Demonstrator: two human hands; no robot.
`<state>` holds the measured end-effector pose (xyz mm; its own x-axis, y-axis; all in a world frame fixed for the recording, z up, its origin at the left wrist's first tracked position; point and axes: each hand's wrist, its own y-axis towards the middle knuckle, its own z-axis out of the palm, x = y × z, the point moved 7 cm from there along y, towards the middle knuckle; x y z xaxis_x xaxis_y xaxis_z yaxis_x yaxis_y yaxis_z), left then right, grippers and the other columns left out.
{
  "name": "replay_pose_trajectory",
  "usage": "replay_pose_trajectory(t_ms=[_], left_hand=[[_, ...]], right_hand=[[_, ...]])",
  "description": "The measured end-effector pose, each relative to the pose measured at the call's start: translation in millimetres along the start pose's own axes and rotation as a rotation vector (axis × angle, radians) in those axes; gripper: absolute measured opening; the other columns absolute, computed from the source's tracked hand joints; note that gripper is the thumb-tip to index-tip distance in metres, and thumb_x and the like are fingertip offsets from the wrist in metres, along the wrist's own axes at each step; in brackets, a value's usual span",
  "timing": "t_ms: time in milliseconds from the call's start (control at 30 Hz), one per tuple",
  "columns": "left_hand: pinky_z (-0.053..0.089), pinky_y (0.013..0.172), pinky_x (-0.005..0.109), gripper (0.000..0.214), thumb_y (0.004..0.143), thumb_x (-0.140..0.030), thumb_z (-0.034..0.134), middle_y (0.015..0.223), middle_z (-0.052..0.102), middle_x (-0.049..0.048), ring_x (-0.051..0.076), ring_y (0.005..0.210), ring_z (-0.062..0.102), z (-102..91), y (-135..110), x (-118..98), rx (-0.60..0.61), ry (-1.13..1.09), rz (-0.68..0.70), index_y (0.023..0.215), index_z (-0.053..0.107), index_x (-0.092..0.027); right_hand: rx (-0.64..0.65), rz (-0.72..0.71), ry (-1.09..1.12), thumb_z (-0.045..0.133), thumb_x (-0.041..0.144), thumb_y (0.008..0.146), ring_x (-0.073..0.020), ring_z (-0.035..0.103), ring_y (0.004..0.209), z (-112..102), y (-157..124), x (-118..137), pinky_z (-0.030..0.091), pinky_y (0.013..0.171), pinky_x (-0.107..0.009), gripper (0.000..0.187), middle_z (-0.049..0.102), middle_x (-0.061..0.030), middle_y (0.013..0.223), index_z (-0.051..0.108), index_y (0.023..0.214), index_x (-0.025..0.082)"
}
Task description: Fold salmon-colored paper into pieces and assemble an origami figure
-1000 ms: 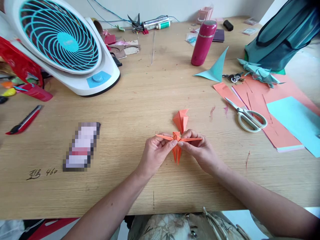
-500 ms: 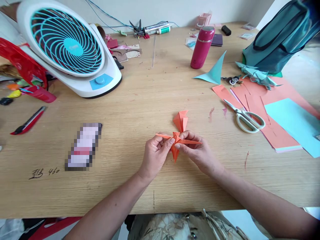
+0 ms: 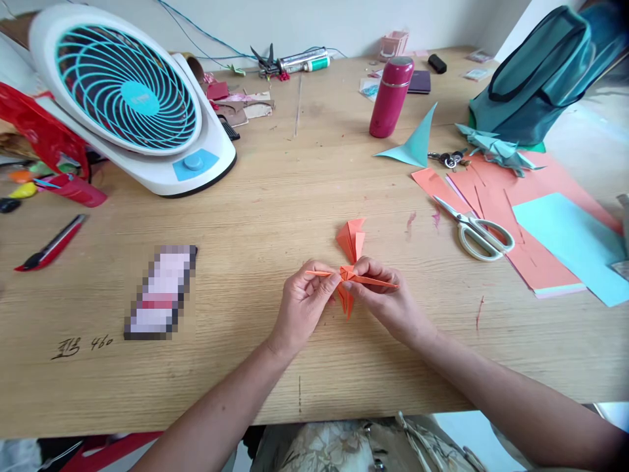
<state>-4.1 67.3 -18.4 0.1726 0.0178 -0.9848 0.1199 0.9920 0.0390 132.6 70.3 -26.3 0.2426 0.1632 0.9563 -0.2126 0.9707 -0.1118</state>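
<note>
Between my two hands is an orange origami figure (image 3: 346, 274) with thin folded points sticking out to the left, right and toward me. My left hand (image 3: 305, 303) is closed, its thumb and fingers pinching the left side near the centre. On the other side my right hand (image 3: 390, 296) pinches the figure close to its middle, with the long right point lying along the fingers. Just beyond the hands lies a fan-like pleated orange paper piece (image 3: 350, 238); whether it joins the held figure I cannot tell. Fingertips hide part of the centre folds.
Scissors (image 3: 479, 233) rest on orange paper sheets (image 3: 528, 252) at the right, near a folded teal paper (image 3: 415, 144) and a teal origami figure (image 3: 501, 151). A magenta bottle (image 3: 392, 98) stands behind. Leftward are a fan (image 3: 196, 164), a phone (image 3: 160, 292) and a utility knife (image 3: 53, 242).
The camera view has shifted slightly, so the table items sit a little further left. Both hands keep their pinch, and the figure's centre looks slightly tilted and flatter.
</note>
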Motion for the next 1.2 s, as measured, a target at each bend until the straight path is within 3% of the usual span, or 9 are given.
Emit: replay_pose_trajectory(t_ms=[133,333,533,733,867,1000,1200], left_hand=[[0.045,0.062,0.022,0.026,0.086,-0.039,0.077,0.070,0.060,-0.0016,0.009,0.063,0.052,0.2,3,-1,-0.003,-0.014,-0.005,0.072,0.068,-0.018],[0.050,0.071,0.025,0.027,0.077,-0.040,0.084,0.080,0.066,0.0004,0.013,0.075,0.061,0.4,7,3,0.035,-0.081,-0.059,0.081,0.070,-0.018],[0.044,0.058,0.021,0.031,0.079,-0.046,0.081,0.071,0.063,-0.0007,0.011,0.065,0.054,-0.7,9,4,0.085,-0.017,-0.131,0.076,0.068,-0.018],[0.044,0.060,0.022,0.033,0.075,-0.045,0.084,0.072,0.060,-0.0013,0.011,0.065,0.052,1.1,11,1,0.121,-0.034,-0.132,0.077,0.065,-0.018],[0.043,0.059,0.023,0.029,0.079,-0.043,0.082,0.070,0.056,-0.0016,0.011,0.064,0.050,-0.8,11,0,0.100,0.011,-0.085,0.076,0.067,-0.019],[0.047,0.061,0.023,0.027,0.081,-0.042,0.080,0.073,0.058,-0.0014,0.011,0.067,0.054,-4.2,9,3,0.056,0.002,-0.070,0.079,0.067,-0.019],[0.048,0.058,0.021,0.028,0.078,-0.042,0.082,0.082,0.064,0.0000,0.012,0.070,0.060,-5.4,9,6,0.031,-0.025,-0.141,0.084,0.068,-0.018]], right_hand=[[-0.011,0.037,-0.026,0.090,0.043,0.066,-0.0117,0.052,0.063,-1,1,-1,0.043,0.061,-0.025,0.037,0.062,0.0022,0.069,0.063,0.072,0.020],[0.002,0.093,0.053,0.094,0.039,0.060,-0.0096,0.048,0.061,0,3,-3,0.040,0.060,-0.024,0.037,0.059,0.0041,0.063,0.063,0.066,0.019],[0.022,0.112,0.082,0.094,0.040,0.059,-0.0105,0.051,0.063,-3,5,-7,0.041,0.062,-0.025,0.038,0.062,0.0035,0.067,0.063,0.067,0.019],[0.081,0.126,0.088,0.092,0.042,0.064,-0.0119,0.053,0.065,-2,5,-9,0.041,0.062,-0.025,0.037,0.062,0.0028,0.068,0.063,0.068,0.019],[0.104,0.160,0.127,0.094,0.039,0.061,-0.0107,0.053,0.065,1,5,-9,0.042,0.064,-0.025,0.037,0.062,0.0034,0.070,0.065,0.070,0.019],[0.132,0.142,0.102,0.089,0.042,0.071,-0.0120,0.057,0.071,1,5,-7,0.047,0.071,-0.026,0.030,0.066,0.0017,0.076,0.069,0.078,0.020],[0.087,0.093,0.040,0.089,0.043,0.070,-0.0121,0.058,0.067,-5,5,-5,0.048,0.067,-0.026,0.032,0.065,0.0023,0.070,0.067,0.075,0.020]])
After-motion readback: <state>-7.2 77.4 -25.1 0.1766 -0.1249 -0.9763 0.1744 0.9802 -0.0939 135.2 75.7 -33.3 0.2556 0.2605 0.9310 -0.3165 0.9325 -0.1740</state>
